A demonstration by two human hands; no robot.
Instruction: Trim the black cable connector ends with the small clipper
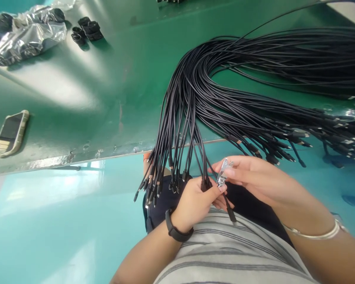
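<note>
My left hand [199, 199] is closed on a few black cables close to their plug ends, just beyond the table edge. One cable's plug [231, 216] sticks out below the fingers, over my striped shirt. Between thumb and fingers of my right hand [248, 171] is a shiny metal nail clipper [224, 172]. Its jaw end meets the cable at my left thumb tip; whether it bites into anything I cannot tell. From the table a thick bundle of black cables [192, 79] bends over the edge, and several loose plugs [154, 189] hang left of my left hand.
More cable ends [284, 146] spill over the table's front edge at the right. On the green table [106, 98] lie a phone [12, 132] in a pale case, clear plastic bags [32, 37] with dark contents, and small black rolls [87, 31].
</note>
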